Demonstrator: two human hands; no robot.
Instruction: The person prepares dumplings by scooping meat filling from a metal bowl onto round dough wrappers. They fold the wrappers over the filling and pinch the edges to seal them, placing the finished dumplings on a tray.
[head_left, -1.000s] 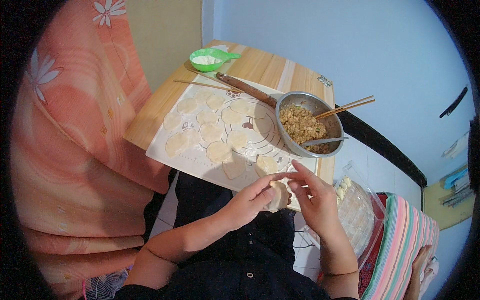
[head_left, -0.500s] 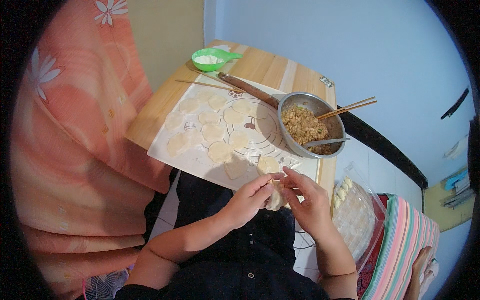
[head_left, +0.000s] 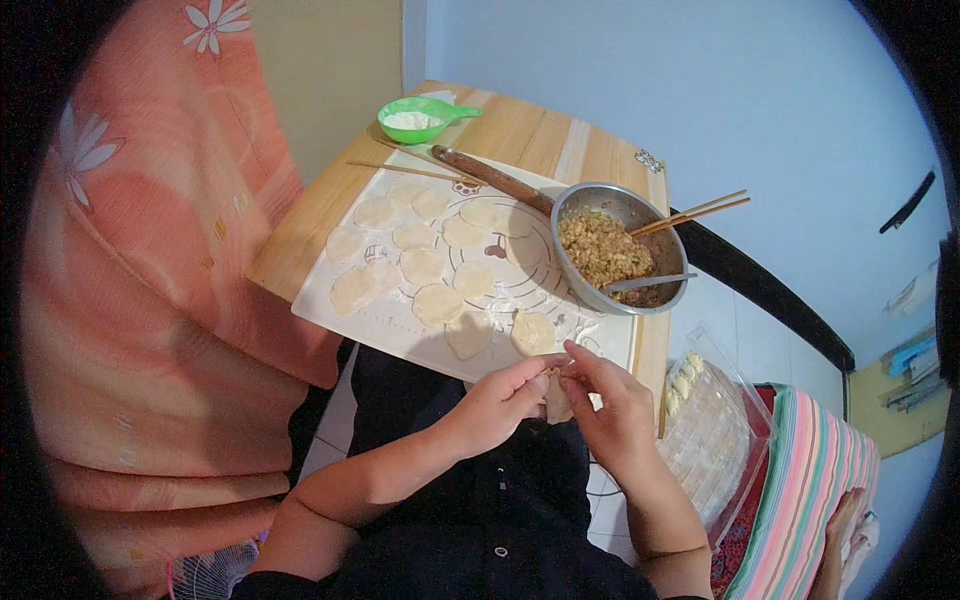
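Between them, my left hand [head_left: 492,405] and my right hand [head_left: 610,408] grip a dumpling [head_left: 557,402] just past the near edge of the mat. The fingertips of both hands pinch its upper edge, and they hide part of it. Right beyond my fingers, a round dough wrapper [head_left: 533,333] lies on the white pastry mat [head_left: 345,312]. Several more pale wrappers [head_left: 437,304] are spread to its left, a few overlapping. A metal bowl [head_left: 592,292] of minced filling [head_left: 605,250] stands at the mat's right side, with chopsticks [head_left: 695,212] and a metal utensil handle [head_left: 650,283] in it.
A wooden rolling pin [head_left: 490,178] lies beside the bowl. A green scoop of flour [head_left: 440,112] and loose chopsticks [head_left: 410,171] are at the back of the wooden table [head_left: 545,125]. Low on the right, a tray [head_left: 712,440] bears a row of finished dumplings [head_left: 684,384]. An orange curtain [head_left: 170,330] hangs left.
My fingers have shifted along the dumpling's edge, and my right fingers have closed in nearer the left. The wrapper beyond them shows more fully. The view has moved slightly.
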